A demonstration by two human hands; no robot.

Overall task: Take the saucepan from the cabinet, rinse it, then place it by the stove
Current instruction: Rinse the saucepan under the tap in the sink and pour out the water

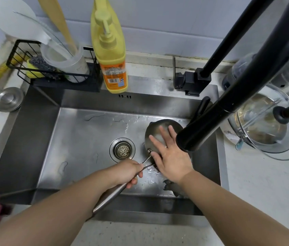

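Here | steel sink (90,125) wet | saucepan (153,129) inside | tiled wall (158,23) behind

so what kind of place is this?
A home kitchen, most likely, seen at the sink. A stainless sink with a black faucet, a yellow dish soap bottle and a glass pot lid beside it; hands rinse a saucepan.

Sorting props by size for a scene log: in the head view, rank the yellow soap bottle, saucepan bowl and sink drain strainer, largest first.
1. yellow soap bottle, though nearer the camera
2. saucepan bowl, partly hidden by the right hand
3. drain strainer
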